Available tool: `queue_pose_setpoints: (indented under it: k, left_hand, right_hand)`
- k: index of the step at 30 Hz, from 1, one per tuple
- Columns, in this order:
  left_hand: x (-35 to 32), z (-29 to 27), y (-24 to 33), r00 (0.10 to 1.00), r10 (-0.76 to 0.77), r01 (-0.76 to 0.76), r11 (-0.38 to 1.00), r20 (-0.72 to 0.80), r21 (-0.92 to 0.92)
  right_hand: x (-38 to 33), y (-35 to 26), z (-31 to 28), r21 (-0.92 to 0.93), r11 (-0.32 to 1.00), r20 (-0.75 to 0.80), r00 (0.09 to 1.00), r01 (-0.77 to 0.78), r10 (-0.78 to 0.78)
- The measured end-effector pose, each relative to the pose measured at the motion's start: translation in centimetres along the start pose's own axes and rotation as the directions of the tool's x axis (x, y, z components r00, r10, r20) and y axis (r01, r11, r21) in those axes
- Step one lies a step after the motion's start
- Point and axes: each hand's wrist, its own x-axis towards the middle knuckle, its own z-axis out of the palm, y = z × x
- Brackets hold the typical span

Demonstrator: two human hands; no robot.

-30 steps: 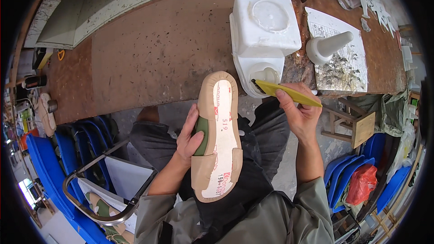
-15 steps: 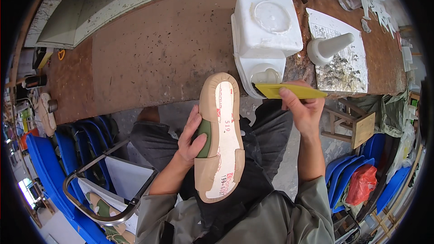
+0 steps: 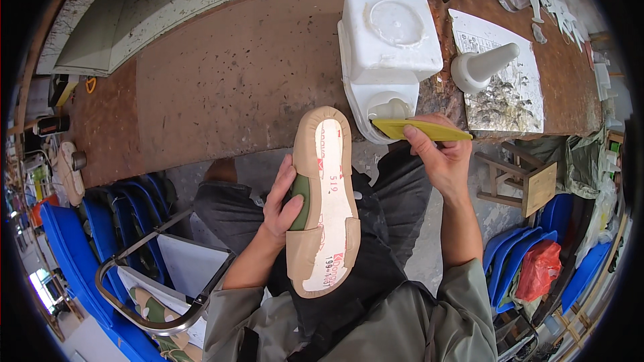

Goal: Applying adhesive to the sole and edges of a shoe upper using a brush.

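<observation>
— What is in the hands?

— One shoe (image 3: 322,201), bottom side up, over the person's lap and just in front of the table (image 3: 221,87). The left hand (image 3: 282,198) grips it from its left side: the thumb is pressed onto the tan edge, the other fingers curl close together around the green side.

— And the other hand?

— The right hand (image 3: 439,157) pinches one flat yellow brush handle (image 3: 419,129) between the thumb on top and the fingers bunched underneath. Its far end reaches into the round mouth of one white plastic jug (image 3: 386,40) that lies at the table edge, just beyond the toe of the shoe.

— How many things sit on the table near that?

— One white cone (image 3: 483,67) standing on one stained sheet of paper (image 3: 503,87), to the right of the jug. Further right and back there are small tools and scraps, too small to count.

— Anything lower down?

— One wooden stool (image 3: 520,184) by the right forearm, stacked blue crates (image 3: 100,228) on the left side, and one red bag (image 3: 537,268) in a blue crate on the right.
</observation>
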Motion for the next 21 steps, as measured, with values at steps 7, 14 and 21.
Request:
queue_pose_setpoints:
  k: [7, 14, 21]
  left_hand:
    - [0.3, -0.1, 1.0, 0.997, -0.073, 0.068, 0.975, 0.016, 0.212]
    - [-0.3, 0.5, 1.2, 0.992, -0.091, 0.11, 0.966, -0.092, 0.232]
    - [0.2, 1.3, 1.1, 0.991, -0.096, 0.097, 0.995, -0.09, 0.0]
  right_hand:
    - [0.2, -0.3, -1.1, 0.239, 0.959, 0.01, 0.988, -0.152, 0.154]
    - [-0.2, -0.7, -0.8, 0.219, 0.972, -0.055, 0.994, -0.079, 0.093]
    - [0.0, -0.9, -1.4, 0.262, 0.955, 0.083, 0.989, -0.137, 0.119]
